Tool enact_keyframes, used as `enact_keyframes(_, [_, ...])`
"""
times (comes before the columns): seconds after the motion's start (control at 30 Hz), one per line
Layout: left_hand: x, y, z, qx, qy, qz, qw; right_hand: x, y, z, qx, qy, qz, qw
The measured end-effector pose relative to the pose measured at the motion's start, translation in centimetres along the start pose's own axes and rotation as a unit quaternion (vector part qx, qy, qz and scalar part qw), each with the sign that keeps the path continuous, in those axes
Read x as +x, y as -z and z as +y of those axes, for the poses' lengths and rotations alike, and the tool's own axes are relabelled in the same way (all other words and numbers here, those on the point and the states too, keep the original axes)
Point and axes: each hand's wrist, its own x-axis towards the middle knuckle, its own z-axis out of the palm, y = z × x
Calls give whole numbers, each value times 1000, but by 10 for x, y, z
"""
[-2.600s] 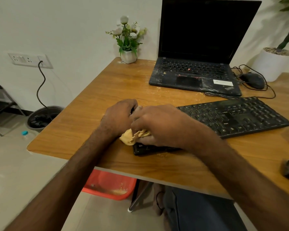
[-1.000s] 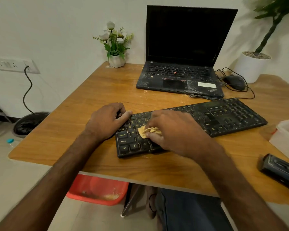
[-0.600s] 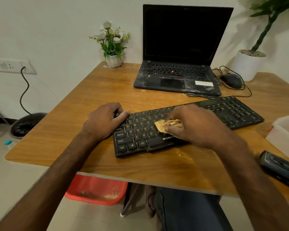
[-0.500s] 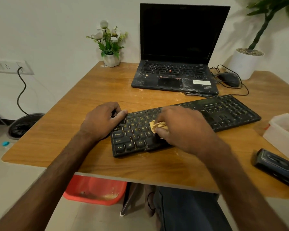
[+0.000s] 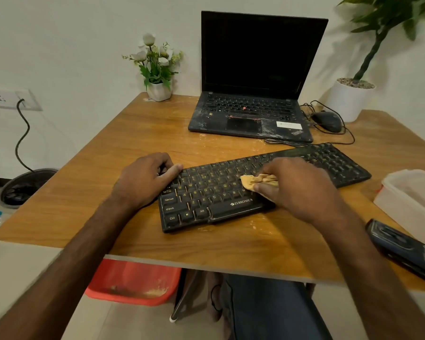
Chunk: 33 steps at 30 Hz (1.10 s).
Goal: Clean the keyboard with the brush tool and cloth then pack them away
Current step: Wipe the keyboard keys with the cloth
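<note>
Right hand (image 5: 297, 190): fingers (image 5: 264, 191) curled, pinching the cloth (image 5: 254, 180) and pressing it onto the keyboard (image 5: 214, 195) near mid-length. A wad of cloth protrudes left of the fingertips.

Left hand (image 5: 142, 180): index finger straight along the top key row at the left end, other fingers bent at the corner. Whether they hook the edge cannot be told.

Governing relation: the keyboard's long axis runs from the left of the right fingers, on the near side, away to their far right. The keys beyond the fingers on that far right are probably the next to be wiped. The right hand is the nearer one.

Materials:
- Keyboard: flat, rigid black plastic; low keycaps with yellow legends and narrow gaps.
- Cloth: tan, soft, crumpled.
- Table (image 5: 88, 192): glossy wood-grain, with pale residue just near of the right fingers.
</note>
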Motion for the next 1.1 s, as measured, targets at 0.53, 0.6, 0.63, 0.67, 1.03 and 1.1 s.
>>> enact_keyframes(0.53, [-2, 2, 0, -4, -4, 2, 1000, -5, -8, 12, 44, -75, 40, 995])
enact_keyframes(0.6, [-2, 2, 1, -5, -4, 1, 1000, -7, -18, -6, 94, -29, 35, 995])
enact_keyframes(0.63, [-2, 2, 2, -5, -3, 0, 1000, -9, -23, -17, 94, 1, 23, 995])
enact_keyframes(0.67, [-3, 2, 2, -5, -2, 0, 1000, -9, -27, -26, 73, 29, 14, 997])
enact_keyframes(1.03, [-2, 2, 2, -2, -4, 1, 1000, -1, -17, 36, 116, -93, 112, 982])
enact_keyframes(1.1, [-2, 2, 1, -2, -15, 5, 1000, 1, -15, 41, 167, -99, 161, 968])
